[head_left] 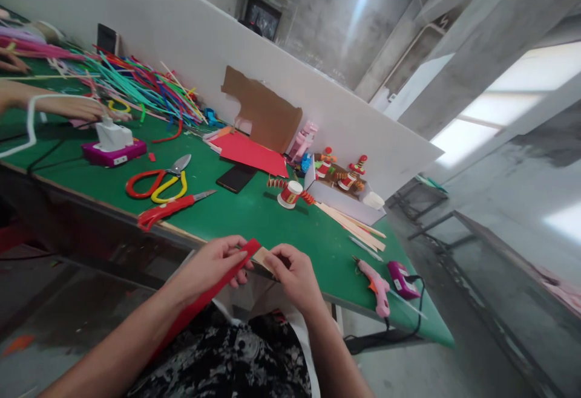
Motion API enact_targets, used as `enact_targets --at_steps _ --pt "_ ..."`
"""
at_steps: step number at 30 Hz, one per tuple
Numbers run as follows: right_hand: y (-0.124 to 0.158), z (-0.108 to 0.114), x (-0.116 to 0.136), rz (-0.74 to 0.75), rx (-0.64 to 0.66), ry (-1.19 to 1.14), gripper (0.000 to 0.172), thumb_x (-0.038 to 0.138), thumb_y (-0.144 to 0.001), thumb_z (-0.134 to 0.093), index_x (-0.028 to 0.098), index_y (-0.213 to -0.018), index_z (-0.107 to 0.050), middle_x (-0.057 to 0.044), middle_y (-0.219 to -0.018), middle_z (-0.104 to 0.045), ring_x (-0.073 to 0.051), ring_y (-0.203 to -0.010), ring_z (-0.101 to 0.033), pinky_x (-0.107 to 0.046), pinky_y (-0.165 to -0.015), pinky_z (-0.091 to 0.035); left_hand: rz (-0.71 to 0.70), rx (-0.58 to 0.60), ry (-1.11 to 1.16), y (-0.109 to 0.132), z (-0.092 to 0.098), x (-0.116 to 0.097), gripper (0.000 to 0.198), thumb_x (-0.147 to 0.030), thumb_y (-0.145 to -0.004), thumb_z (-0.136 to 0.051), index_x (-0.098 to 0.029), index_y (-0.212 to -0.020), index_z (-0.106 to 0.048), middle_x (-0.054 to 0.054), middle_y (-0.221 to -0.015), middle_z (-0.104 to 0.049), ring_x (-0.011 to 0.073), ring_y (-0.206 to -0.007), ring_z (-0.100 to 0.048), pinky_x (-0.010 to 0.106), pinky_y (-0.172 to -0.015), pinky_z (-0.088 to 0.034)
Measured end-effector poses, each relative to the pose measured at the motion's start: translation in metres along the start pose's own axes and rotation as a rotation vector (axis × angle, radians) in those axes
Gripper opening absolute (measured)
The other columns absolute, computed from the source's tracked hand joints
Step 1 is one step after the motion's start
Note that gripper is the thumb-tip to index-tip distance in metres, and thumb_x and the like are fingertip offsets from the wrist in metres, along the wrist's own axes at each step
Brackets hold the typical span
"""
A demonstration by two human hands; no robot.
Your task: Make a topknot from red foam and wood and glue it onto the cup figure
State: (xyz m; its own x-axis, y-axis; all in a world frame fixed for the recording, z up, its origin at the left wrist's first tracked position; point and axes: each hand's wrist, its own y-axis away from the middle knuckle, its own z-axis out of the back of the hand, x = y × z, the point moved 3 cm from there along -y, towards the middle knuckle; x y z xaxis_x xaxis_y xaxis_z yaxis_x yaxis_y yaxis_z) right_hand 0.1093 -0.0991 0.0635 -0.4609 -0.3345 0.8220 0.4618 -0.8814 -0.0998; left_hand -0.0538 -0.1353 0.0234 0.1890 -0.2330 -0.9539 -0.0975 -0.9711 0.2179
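My left hand (213,265) pinches a long red strip (206,295) near its upper end, by the front edge of the green table (254,216). The strip runs down toward my lap. My right hand (295,274) is closed on a small tan piece of cardboard (263,257) that meets the strip's top end. Both hands are close together, fingers curled.
On the table lie red-and-yellow scissors (157,183), red-handled scissors (167,207), a dark phone (236,177), red paper (249,151), a white box with small figures (342,189), wooden sticks (354,225), a pink glue gun (376,286). Another person's hands (68,107) work at far left beside coloured pipe cleaners (136,83).
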Motion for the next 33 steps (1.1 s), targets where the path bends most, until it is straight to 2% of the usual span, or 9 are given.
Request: enact_targets --at_steps 5,13,22,33 --pt "0.0 -0.004 -0.005 -0.038 -0.044 -0.032 0.022 0.035 -0.082 -0.06 0.018 -0.067 -0.062 0.002 -0.065 -0.056 -0.012 -0.063 -0.048 -0.023 -0.06 -0.036 0.012 0.026 -0.017 0.004 -0.013 -0.001 0.047 -0.056 -0.064 -0.072 -0.017 -0.088 -0.061 0.001 -0.071 -0.07 0.0125 -0.052 -0.062 0.023 -0.049 -0.047" --pt "0.001 -0.008 -0.01 -0.118 -0.017 -0.132 0.028 0.042 -0.08 -0.062 0.019 -0.065 -0.059 0.004 -0.058 -0.053 -0.011 -0.056 -0.045 -0.021 -0.052 -0.033 0.002 0.041 -0.06 0.008 -0.017 -0.007 0.04 -0.052 -0.066 -0.07 -0.018 -0.084 -0.06 0.002 -0.071 -0.069 0.0139 -0.053 -0.062 0.024 -0.05 -0.047" --pt "0.002 -0.009 -0.009 -0.124 -0.056 -0.165 0.023 0.04 -0.079 -0.064 0.02 -0.069 -0.057 0.004 -0.061 -0.054 -0.01 -0.058 -0.045 -0.021 -0.055 -0.035 -0.002 0.068 -0.026 0.009 -0.02 -0.006 0.044 -0.057 -0.069 -0.069 -0.018 -0.087 -0.06 0.002 -0.072 -0.069 0.0141 -0.055 -0.062 0.025 -0.052 -0.049" --pt "0.003 -0.007 -0.006 -0.113 -0.038 -0.169 0.02 0.038 -0.08 -0.062 0.02 -0.072 -0.057 0.004 -0.064 -0.054 -0.01 -0.06 -0.046 -0.022 -0.057 -0.037 -0.02 0.083 -0.033 0.008 -0.022 -0.003 0.044 -0.057 -0.07 -0.069 -0.017 -0.086 -0.06 0.002 -0.072 -0.067 0.0141 -0.055 -0.061 0.025 -0.053 -0.049"
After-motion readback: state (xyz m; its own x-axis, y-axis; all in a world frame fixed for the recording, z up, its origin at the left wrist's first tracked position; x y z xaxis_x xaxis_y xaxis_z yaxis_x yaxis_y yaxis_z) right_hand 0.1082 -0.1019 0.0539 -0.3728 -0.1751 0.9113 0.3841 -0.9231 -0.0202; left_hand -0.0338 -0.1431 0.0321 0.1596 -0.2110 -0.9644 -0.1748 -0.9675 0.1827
